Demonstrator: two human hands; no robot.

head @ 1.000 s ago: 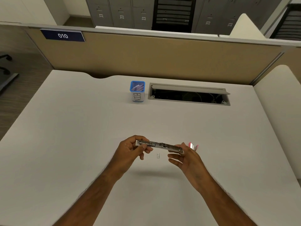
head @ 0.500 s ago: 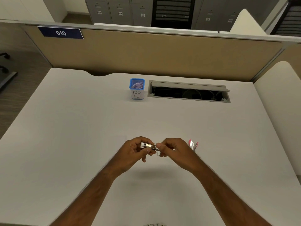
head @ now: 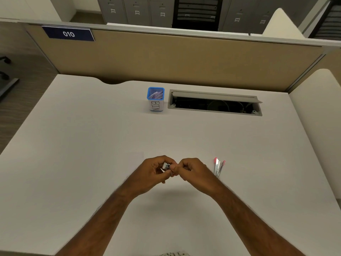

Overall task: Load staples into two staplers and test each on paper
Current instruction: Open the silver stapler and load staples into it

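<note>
A small silver stapler (head: 166, 166) is held just above the white desk (head: 92, 145), pinched between both hands. My left hand (head: 155, 171) grips its left end, and only that end shows. My right hand (head: 191, 169) is closed over the rest of it, fingertips meeting the left thumb. A second stapler (head: 218, 168), silver with pink ends, lies open on the desk just right of my right hand. Faint white paper (head: 129, 161) lies flat on the desk beyond my left hand; its edges are hard to make out.
A blue-rimmed cup marked BIN (head: 156, 99), with paper scraps inside, stands at the back middle. An open cable hatch (head: 215, 104) is cut into the desk to its right. A tan partition (head: 175, 60) closes the far edge.
The silver stapler was stretched out long between my hands; my right hand has slid left along it, and now my hands meet with the stapler folded short between them.
</note>
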